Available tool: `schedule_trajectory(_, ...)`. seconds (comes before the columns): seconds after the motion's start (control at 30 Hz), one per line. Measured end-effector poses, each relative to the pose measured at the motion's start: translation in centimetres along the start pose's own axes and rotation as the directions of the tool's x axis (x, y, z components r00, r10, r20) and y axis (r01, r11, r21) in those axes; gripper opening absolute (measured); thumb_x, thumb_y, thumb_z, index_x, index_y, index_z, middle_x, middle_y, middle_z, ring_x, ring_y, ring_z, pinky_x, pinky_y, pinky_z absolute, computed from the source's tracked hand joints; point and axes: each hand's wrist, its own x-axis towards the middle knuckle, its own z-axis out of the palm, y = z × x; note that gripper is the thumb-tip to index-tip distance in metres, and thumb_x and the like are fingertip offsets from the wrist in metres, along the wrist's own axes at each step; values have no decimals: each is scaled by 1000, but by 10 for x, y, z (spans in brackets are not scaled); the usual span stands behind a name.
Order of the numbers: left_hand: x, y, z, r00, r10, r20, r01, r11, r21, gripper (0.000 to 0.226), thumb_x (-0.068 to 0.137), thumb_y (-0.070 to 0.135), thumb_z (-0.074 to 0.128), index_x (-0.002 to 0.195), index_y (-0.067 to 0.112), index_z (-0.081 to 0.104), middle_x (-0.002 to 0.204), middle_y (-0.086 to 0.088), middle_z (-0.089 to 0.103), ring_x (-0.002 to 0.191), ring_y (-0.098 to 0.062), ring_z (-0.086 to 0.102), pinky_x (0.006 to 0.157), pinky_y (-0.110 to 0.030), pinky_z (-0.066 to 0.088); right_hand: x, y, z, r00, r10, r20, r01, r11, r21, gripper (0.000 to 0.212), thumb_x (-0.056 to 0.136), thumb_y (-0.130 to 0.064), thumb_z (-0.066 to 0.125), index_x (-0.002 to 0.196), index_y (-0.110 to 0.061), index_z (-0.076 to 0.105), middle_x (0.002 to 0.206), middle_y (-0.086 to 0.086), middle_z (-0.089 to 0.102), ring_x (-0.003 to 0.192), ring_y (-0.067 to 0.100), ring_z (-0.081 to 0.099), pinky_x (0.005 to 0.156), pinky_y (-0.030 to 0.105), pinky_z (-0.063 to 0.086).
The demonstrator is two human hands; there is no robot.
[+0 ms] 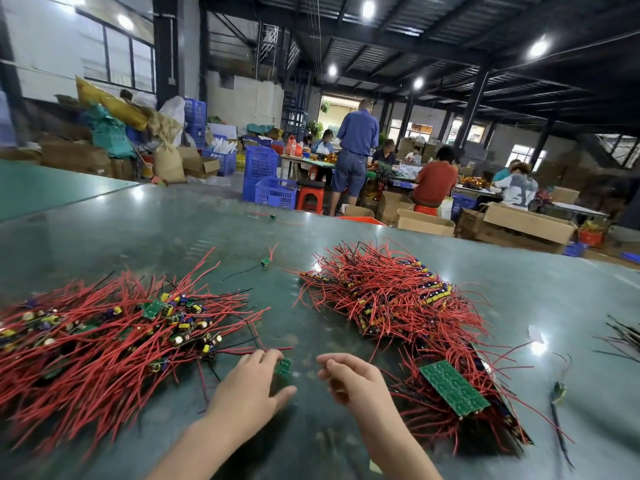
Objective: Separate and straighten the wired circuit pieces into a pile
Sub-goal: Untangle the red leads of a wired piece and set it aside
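A: Wired circuit pieces: where do they sit?
B: Tangled heap (114,334) on your left, aligned pile (391,299) on your right, both on the green table (173,230).
A: Hands?
B: Your left hand (247,386) pinches one small green board (284,367); your right hand (349,379) is loosely curled, holding nothing.

The tangled pile (104,341) runs off the left edge, and the right hand (349,382) hides its fingertips.
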Motion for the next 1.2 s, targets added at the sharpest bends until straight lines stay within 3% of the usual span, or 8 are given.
schedule_trajectory(0.2, -2, 4, -3, 998, 26, -56, -19, 990, 138, 24, 89, 49, 50, 95, 26, 53, 102, 9, 55, 107, -14, 45, 83, -26, 35, -2, -2, 1, 1000, 16, 16, -15, 998, -60, 27, 91, 1, 49, 79, -13, 69, 61, -4, 64, 47, 4, 45, 47, 13, 32)
schedule_trajectory(0.3, 1, 9, -7, 975, 24, -221, -77, 970, -231, 13, 90, 27, 60, 83, 19, 52, 92, 5, 55, 93, -15, 51, 76, -18, 36, -4, -5, 1, 999, 44, 26, -40, 993, -113, 29, 90, 3, 48, 75, -13, 67, 61, -4, 64, 47, 4, 46, 47, 14, 33)
schedule_trajectory(0.37, 2, 16, -15, 966, -70, -250, -88, 818, -569, 15, 86, 11, 66, 75, 15, 56, 89, 5, 60, 86, -12, 57, 71, -9, 38, -5, -6, 2, 997, 63, 49, -53, 982, -181, 32, 88, 3, 46, 71, -14, 66, 64, -3, 65, 48, 5, 47, 48, 15, 34)
schedule_trajectory(0.47, 1, 28, -29, 989, -142, -28, 25, 356, -934, 8, 83, 14, 64, 90, 16, 66, 92, 10, 67, 87, -3, 57, 79, -7, 41, -8, -8, 7, 999, -2, 54, 9, 989, -145, 28, 88, 2, 47, 78, -16, 66, 67, -6, 64, 48, 0, 46, 48, 13, 33)
schedule_trajectory(0.6, 1, 28, -36, 981, -150, 124, 116, -60, -991, 10, 73, 17, 60, 79, 12, 67, 76, 8, 68, 78, -3, 55, 79, -17, 38, -10, -10, 7, 991, -133, 32, 134, 990, -43, 25, 94, -9, 51, 104, -26, 66, 61, -16, 62, 52, -7, 48, 53, 6, 35)
schedule_trajectory(0.77, -5, 36, -41, 961, -36, 273, 253, -275, -928, 31, 52, 23, 85, 77, 7, 75, 72, -1, 71, 60, -5, 61, 55, -14, 47, -12, -8, 12, 975, -217, 55, 221, 972, -79, 21, 93, -27, 49, 105, -31, 66, 73, -16, 66, 59, -3, 44, 58, 8, 36)
schedule_trajectory(0.93, -10, 43, -39, 910, 105, 400, 413, -290, -863, 22, 74, 9, 56, 95, 2, 59, 73, -5, 66, 57, -13, 58, 53, -23, 46, -8, -9, 5, 936, -350, -34, 352, 934, 66, 28, 89, -6, 56, 106, -24, 68, 92, -11, 73, 76, -6, 59, 71, 6, 42)
schedule_trajectory(1.2, -11, 37, -49, 783, 417, 462, 553, -123, -824, 46, 77, 9, 56, 122, 2, 59, 106, -19, 63, 85, -29, 65, 83, -43, 52, -10, -1, 8, 819, -570, -68, 538, 804, -254, 21, 81, -17, 64, 83, -35, 74, 89, -12, 66, 83, 8, 66, 70, 20, 51)
